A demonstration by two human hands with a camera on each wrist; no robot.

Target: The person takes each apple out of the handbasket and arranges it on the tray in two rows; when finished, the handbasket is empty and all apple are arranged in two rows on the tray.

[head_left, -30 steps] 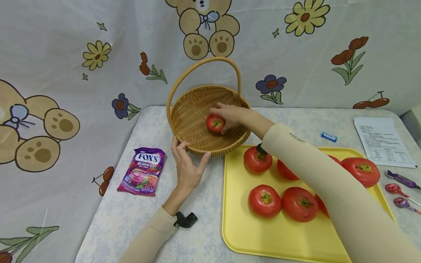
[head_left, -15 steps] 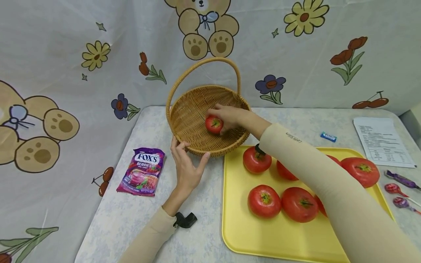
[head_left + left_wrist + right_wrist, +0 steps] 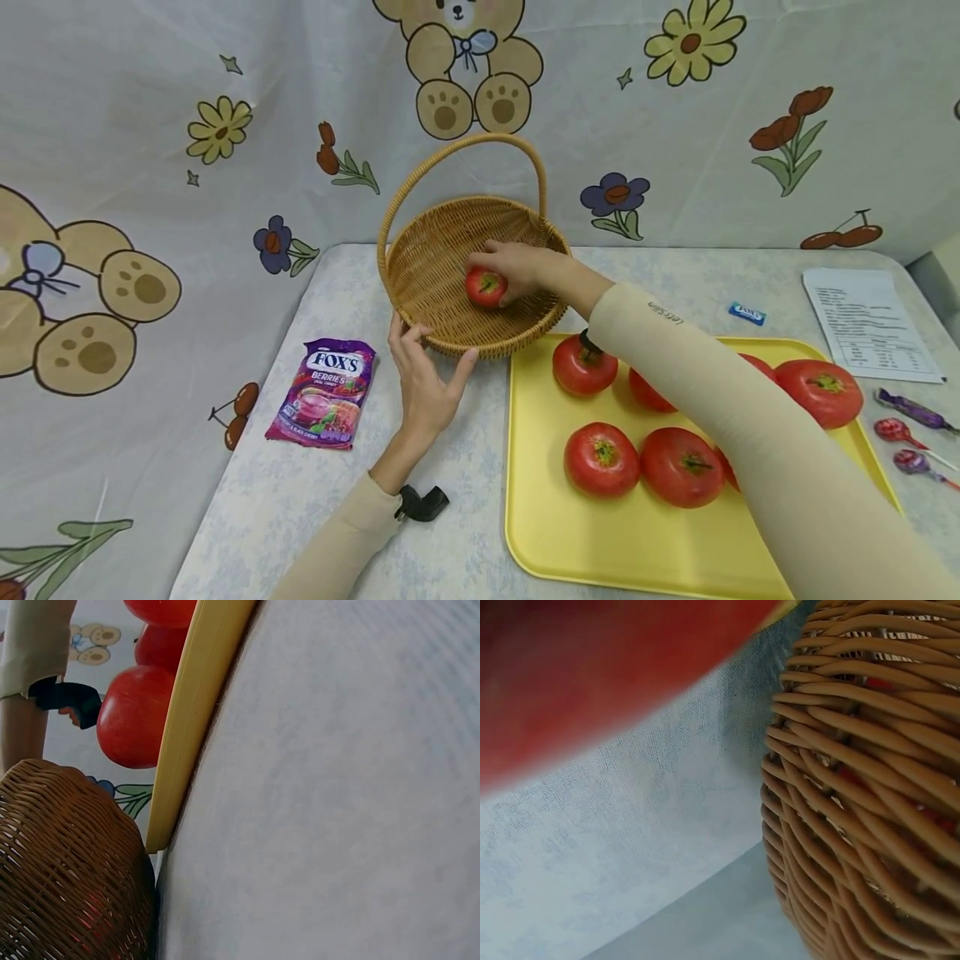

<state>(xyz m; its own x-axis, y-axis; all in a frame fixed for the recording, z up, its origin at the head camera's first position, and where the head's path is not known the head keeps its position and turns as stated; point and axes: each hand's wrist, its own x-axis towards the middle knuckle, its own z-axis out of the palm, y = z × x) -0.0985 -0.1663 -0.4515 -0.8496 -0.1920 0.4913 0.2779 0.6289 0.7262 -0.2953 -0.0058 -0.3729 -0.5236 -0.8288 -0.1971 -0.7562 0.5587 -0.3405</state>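
Note:
A wicker basket [image 3: 427, 312] with a tall looped handle stands at the middle back of the table, its opening turned toward me. Inside it, my right hand [image 3: 517, 268] grips a red apple [image 3: 483, 287] from above and the right side. My left hand [image 3: 427, 383] holds the basket's front left rim, fingertips over the edge and thumb lower in front. Through the weave, the left wrist view shows some red in the basket [image 3: 60, 855]. Only the outside of the basket [image 3: 862, 765] and a blurred red apple [image 3: 592, 675] appear in the right wrist view.
Several red apples [image 3: 602, 460] lie on a yellow tray [image 3: 600, 550] at right, partly under the right sleeve. A purple candy bag [image 3: 324, 392] lies left. Farther right are a small blue candy [image 3: 747, 313], a printed sheet [image 3: 873, 321] and lollipops [image 3: 892, 430].
My right hand and the apple in it have shifted very slightly left and down inside the basket. The left hand stays at the rim.

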